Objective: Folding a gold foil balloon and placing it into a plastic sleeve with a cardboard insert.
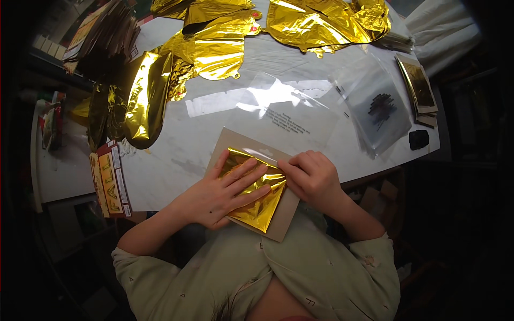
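A folded gold foil balloon (254, 209) lies on a grey-brown card (282, 223) at the table's near edge, tilted a little. My left hand (222, 197) presses flat on the foil with its fingers spread. At the foil's upper right corner, my right hand (313, 176) is closed in a pinch. A shiny clear strip (258, 153) runs along the foil's top edge toward those fingertips. Whether they grip the strip or the foil is hidden. Just beyond the card, a clear plastic bag (284, 122) with printed text lies flat.
Gold foil balloons (219, 51) spread over the far side, with another long piece (144, 101) at left. Clear bags (375, 107) are stacked at right beside gold-fronted cards (417, 88) and a small black object (418, 139). Printed cards (112, 179) lie at the left edge; a card stack (101, 40) stands behind.
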Action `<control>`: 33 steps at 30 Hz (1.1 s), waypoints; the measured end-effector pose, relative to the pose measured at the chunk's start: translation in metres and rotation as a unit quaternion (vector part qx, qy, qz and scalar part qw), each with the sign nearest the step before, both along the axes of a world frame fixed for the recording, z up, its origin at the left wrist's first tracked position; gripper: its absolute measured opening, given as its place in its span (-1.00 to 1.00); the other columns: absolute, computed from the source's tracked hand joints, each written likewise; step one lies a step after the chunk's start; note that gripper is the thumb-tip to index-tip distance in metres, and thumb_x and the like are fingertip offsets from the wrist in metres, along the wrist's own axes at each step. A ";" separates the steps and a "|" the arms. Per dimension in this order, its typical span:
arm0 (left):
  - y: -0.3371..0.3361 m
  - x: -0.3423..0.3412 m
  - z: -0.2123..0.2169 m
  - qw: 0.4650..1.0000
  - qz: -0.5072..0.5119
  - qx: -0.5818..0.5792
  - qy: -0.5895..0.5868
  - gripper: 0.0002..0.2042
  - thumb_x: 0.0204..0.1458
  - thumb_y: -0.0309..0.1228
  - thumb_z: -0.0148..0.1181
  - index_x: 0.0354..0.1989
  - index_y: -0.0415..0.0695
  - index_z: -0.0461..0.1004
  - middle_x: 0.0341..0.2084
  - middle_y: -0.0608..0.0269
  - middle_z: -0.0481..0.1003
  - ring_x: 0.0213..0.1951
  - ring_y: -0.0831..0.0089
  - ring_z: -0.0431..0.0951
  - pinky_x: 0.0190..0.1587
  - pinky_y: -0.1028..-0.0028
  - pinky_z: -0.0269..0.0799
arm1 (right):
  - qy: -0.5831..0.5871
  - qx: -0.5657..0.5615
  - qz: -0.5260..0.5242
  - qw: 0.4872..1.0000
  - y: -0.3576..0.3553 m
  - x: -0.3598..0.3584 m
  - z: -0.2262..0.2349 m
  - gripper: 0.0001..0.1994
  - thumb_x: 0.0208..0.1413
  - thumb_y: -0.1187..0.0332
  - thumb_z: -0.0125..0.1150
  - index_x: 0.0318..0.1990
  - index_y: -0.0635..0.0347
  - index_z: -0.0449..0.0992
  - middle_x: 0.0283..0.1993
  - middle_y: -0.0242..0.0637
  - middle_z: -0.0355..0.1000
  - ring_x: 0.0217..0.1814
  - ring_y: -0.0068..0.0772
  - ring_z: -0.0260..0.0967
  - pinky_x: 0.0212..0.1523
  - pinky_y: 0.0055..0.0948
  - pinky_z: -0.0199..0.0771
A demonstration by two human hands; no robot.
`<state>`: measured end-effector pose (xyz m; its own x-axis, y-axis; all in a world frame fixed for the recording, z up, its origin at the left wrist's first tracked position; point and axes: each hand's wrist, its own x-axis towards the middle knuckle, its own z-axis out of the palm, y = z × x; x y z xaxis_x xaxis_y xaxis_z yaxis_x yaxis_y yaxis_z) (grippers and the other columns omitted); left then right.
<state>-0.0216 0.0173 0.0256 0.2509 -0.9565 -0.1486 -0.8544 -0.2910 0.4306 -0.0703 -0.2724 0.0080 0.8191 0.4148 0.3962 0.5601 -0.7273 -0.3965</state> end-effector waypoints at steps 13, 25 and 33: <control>0.002 -0.001 -0.005 0.999 -0.033 -0.017 -0.005 -0.14 -0.05 -0.18 0.10 0.59 0.15 0.17 0.61 0.29 0.06 0.59 0.26 0.03 0.59 -0.27 -0.43 | 0.009 0.023 0.036 0.999 0.012 0.013 -0.005 -0.66 -0.07 0.48 0.48 -0.06 0.17 0.67 -0.26 -0.32 0.48 -0.25 -0.23 0.47 -0.23 -0.29 0.47; 0.005 -0.002 -0.008 0.993 -0.069 -0.049 -0.077 -0.08 -0.07 -0.21 0.19 0.62 0.19 0.10 0.63 0.47 0.02 0.54 0.42 0.09 0.60 0.06 -0.28 | 0.033 0.103 0.111 0.988 0.004 0.006 -0.005 -0.72 -0.05 0.46 0.48 -0.12 0.20 0.69 -0.29 -0.29 0.50 -0.29 -0.20 0.50 -0.26 -0.26 0.47; 0.007 -0.012 -0.004 0.975 -0.046 -0.094 -0.196 -0.29 0.02 -0.17 0.23 0.47 0.28 0.35 0.47 0.49 0.28 0.30 0.50 0.29 0.48 0.16 -0.04 | 0.117 0.138 0.106 0.978 -0.008 0.023 0.000 -0.76 0.15 0.45 0.40 -0.02 0.18 0.66 -0.27 -0.23 0.49 -0.28 -0.13 0.50 -0.27 -0.25 0.51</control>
<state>-0.0337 0.0240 0.0213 0.1650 -0.9789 0.1209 -0.9829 -0.1530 0.1029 -0.0472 -0.2805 0.0084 0.8075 0.4892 0.3296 0.5576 -0.4509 -0.6970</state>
